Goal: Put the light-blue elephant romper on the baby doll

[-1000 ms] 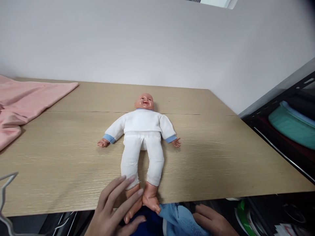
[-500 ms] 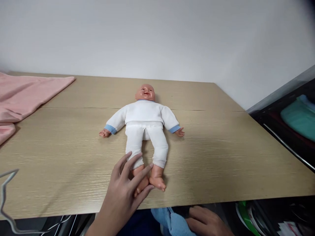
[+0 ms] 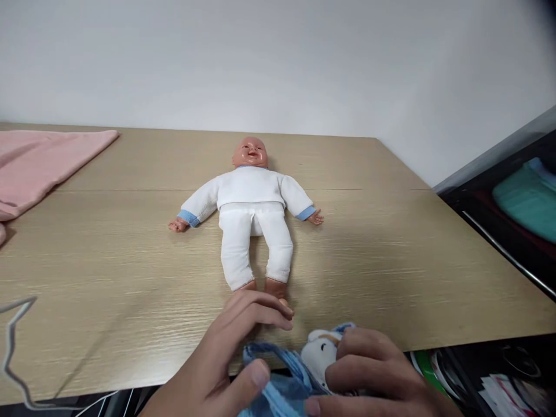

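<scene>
A baby doll [image 3: 254, 188] in a white top and white trousers with blue cuffs lies on its back, arms spread, feet toward me. My left hand [image 3: 230, 347] is in front of the doll's feet and partly covers them. Its fingers are curved, with the thumb apart, near the edge of a soft blue fabric piece [image 3: 282, 388] that bears a white cartoon animal face. My right hand [image 3: 369, 370] has its fingers closed on the fabric piece at the table's front edge. What kind of item it is I cannot make out; its lower part leaves the picture.
A pink cloth [image 3: 47, 162] lies at the table's left. A bent grey wire [image 3: 13, 347] stands at the lower left. Beyond the right edge of the wooden table [image 3: 369, 260], green fabric [image 3: 525, 200] sits in a dark container. Papers [image 3: 504, 394] lie below at the lower right.
My right hand has raised the blue fabric piece from below the table edge, and its animal face now shows. My left hand has come down off the doll's legs toward the fabric.
</scene>
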`<state>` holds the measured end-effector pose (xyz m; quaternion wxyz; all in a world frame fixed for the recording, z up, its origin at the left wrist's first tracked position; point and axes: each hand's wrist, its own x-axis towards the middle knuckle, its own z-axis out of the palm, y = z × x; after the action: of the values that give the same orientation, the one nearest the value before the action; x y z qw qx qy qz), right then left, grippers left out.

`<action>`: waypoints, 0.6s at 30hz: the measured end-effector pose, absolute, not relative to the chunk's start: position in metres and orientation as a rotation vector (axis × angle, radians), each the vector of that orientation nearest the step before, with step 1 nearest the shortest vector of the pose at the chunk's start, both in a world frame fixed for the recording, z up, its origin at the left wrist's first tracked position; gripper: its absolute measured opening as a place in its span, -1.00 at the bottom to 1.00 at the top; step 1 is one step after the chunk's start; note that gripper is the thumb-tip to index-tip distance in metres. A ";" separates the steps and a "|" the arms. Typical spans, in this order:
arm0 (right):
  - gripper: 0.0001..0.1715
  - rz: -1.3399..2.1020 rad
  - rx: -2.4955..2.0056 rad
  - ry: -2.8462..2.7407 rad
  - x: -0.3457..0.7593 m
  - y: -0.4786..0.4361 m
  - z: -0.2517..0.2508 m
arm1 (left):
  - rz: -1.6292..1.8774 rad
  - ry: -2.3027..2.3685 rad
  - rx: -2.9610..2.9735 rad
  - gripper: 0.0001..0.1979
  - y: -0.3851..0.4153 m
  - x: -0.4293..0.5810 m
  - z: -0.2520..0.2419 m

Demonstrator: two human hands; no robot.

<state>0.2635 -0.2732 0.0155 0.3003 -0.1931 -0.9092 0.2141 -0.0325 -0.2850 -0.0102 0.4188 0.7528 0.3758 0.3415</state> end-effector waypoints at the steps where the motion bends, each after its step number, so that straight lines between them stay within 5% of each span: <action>1: -0.67 0.522 -0.454 -2.406 0.259 -0.266 0.023 | 0.784 0.875 1.823 -0.52 -0.281 -0.033 -0.003; 10: -0.86 0.388 -0.316 -2.393 0.222 -0.198 0.099 | 0.725 0.495 1.705 -0.09 -0.227 -0.067 0.040; 18: -0.72 0.371 -0.343 -2.437 0.204 -0.145 0.124 | 0.559 0.659 2.194 -0.57 -0.156 -0.080 0.115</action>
<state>0.2041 -0.1445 0.1237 0.3207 -0.1307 -0.9274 0.1413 -0.0801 -0.1556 0.1146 0.3817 0.8600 0.2583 0.2191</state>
